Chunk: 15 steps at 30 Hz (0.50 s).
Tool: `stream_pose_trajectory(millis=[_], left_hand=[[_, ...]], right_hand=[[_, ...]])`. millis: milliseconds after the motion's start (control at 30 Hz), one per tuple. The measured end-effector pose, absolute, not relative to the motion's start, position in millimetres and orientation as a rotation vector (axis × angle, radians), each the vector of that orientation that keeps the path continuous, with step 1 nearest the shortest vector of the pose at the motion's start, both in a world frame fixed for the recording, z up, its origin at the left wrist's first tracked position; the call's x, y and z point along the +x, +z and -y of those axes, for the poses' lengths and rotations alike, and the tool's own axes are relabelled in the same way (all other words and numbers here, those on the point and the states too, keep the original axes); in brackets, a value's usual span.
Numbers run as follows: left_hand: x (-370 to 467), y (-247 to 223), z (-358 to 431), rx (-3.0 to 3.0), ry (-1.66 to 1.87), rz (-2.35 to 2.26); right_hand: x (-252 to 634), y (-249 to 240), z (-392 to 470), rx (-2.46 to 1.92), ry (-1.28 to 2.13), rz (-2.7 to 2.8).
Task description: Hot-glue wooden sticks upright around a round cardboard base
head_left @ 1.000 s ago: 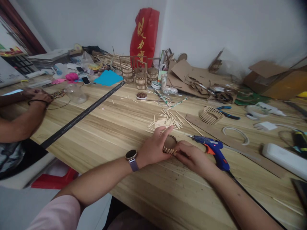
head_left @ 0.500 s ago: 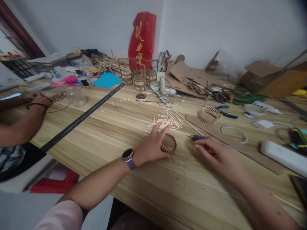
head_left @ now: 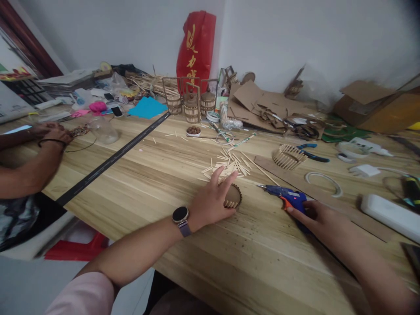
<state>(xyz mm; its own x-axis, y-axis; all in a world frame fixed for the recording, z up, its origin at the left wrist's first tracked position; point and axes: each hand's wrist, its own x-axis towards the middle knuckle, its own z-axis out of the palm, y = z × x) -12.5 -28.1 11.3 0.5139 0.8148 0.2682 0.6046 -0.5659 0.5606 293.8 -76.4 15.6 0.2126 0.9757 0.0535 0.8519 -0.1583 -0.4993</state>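
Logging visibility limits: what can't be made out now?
In the head view:
Round stick-edged piece: left side, behind the left hand.
Glue gun: part of its handle, behind the right hand.
Co-worker's arm: upper end, cut by the left edge.
Dark specks: too small.

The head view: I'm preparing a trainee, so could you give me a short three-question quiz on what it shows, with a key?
1. True or false: the red bag stands in front of the handled baskets.

2. Which tool is the right hand on?
a) pliers
b) glue gun
c) hammer

3. Fill the gap: just beyond the round slatted piece at the left hand lies a pile of loose, pale ____.

Key:
1. False; the bag stands behind the baskets.
2. b
3. sticks
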Motion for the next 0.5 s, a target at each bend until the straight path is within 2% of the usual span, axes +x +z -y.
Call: stream_pose_trajectory(millis=[67,500], left_hand=[[-12.2,11.8,28.7,2.361,0.718,-1.174],[-18.8,9.1,23.4,2.321,0.768,-1.173]], right_hand=[[294.9,13.9,75.8,-2.159,0.393,1.729],[291.5,10.6,79.6,-2.034,0.32,1.858]])
